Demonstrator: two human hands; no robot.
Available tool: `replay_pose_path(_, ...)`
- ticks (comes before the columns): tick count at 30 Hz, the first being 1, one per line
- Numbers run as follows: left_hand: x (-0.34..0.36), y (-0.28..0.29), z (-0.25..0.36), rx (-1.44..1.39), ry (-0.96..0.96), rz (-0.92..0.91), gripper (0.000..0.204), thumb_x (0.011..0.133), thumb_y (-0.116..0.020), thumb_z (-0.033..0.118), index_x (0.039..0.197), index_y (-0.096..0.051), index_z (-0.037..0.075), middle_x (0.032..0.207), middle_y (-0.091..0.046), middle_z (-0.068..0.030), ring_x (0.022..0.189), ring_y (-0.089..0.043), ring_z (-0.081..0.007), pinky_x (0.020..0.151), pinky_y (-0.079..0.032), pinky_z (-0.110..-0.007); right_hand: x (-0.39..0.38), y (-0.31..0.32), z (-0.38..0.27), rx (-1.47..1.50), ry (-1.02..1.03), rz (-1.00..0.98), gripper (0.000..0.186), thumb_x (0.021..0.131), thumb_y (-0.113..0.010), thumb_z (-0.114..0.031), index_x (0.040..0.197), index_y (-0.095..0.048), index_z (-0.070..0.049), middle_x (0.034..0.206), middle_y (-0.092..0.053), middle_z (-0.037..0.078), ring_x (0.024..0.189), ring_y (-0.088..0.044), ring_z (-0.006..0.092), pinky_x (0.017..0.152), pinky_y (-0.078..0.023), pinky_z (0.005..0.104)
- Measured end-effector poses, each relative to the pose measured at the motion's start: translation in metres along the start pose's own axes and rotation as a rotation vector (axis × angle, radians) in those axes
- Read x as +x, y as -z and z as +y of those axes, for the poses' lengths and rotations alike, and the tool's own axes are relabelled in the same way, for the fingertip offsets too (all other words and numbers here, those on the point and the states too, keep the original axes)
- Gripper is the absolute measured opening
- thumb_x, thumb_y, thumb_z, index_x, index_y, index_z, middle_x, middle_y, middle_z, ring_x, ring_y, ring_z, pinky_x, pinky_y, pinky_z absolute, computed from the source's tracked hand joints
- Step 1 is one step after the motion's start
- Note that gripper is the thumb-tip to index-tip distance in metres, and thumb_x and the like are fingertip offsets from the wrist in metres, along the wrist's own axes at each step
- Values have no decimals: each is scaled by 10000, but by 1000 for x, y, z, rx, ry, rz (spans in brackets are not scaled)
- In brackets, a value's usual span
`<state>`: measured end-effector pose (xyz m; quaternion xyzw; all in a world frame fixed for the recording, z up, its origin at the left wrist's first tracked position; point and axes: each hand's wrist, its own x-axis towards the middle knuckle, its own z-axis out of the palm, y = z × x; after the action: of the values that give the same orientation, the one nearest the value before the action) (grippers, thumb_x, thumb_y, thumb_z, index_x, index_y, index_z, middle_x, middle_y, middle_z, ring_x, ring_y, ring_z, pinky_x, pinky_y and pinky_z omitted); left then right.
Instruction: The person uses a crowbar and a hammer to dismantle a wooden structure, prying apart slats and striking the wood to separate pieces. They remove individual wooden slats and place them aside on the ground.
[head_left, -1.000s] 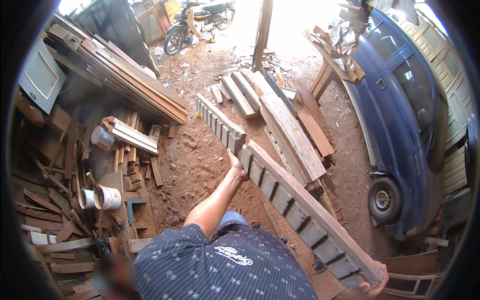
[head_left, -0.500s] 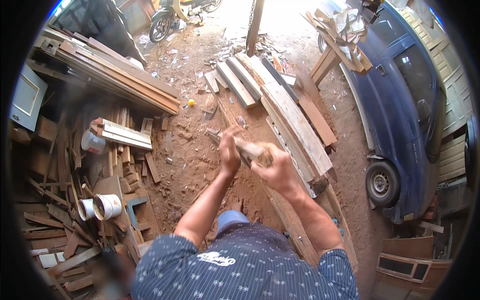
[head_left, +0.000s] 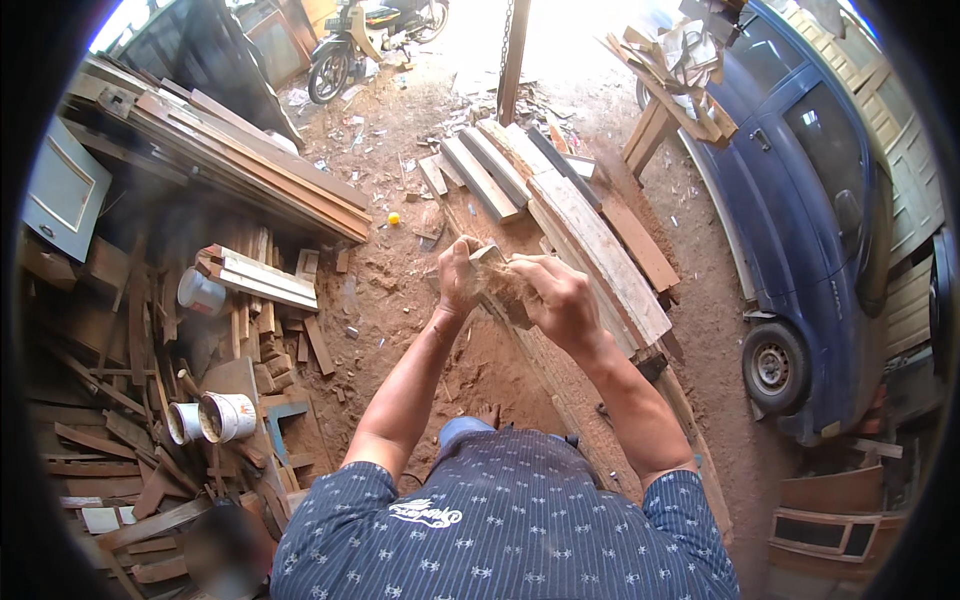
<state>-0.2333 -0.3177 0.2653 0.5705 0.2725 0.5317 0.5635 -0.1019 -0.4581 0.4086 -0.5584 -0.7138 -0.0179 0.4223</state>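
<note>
Both hands meet in front of my body, above a long plank. My left hand is closed around one end of a brown wooden block with a pale, squared tip; its exact kind is hard to make out. On the block, between the hands, sits a rough clump of tan wood shavings. Bent over the clump from the right, my right hand pinches it with its fingers. My fingers hide part of the block.
Stacked timber boards lie just right of the hands. More long boards and scrap wood fill the left side, with white buckets among them. A blue vehicle stands at right, a motorcycle far off. A post rises ahead.
The right hand has shifted from a grip round the block's near end to a fingertip pinch at the clump. The block is turned, its pale tip now showing between the hands. My view has shifted slightly.
</note>
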Motion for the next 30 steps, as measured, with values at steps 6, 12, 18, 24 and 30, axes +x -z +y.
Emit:
replay_pose_path(6,21,11,-5,232,-182,230,571,998,-354,505,872,-636,25,693,-624,-66,610,-560,-162,528,-444,-346,-9,49,-27,164,-197,130,225,950,-678,-181,1076,-682,6,857,-738,156,686,-709,262,702,-601,405)
replay_pose_path(12,2,-14,43,-329,-42,353,435,1004,-374,404,925,-620,55,760,-605,-26,630,-546,-134,537,-440,-313,-200,40,120,-337,-713,-41,827,864,-758,-383,1465,-391,51,1464,-450,307,1375,-436,420,1142,-369,471)
replay_pose_path(18,16,54,1,-429,98,229,480,1059,-408,417,1288,-551,20,1198,-604,-89,1153,-546,-198,1018,-402,-359,-479,26,135,-309,-1401,-463,739,845,-716,-301,1452,-419,-3,1467,-424,287,1373,-416,430,1141,-359,497)
replay_pose_path(24,15,47,7,-442,243,268,514,1032,-453,528,1306,-537,102,1107,-647,-98,985,-662,-247,870,-561,-438,-539,16,137,-495,-1441,-734,632,765,-748,-235,1317,-504,-47,1497,-381,233,1337,-430,411,1101,-372,516)
replay_pose_path(30,-14,16,-2,-244,100,101,537,1069,-361,389,1291,-545,-64,1238,-596,-157,1208,-521,-232,1090,-354,-370,-552,4,170,-753,-1358,-667,534,809,-707,-122,1305,-517,-72,1491,-405,196,1322,-448,400,1032,-436,514)
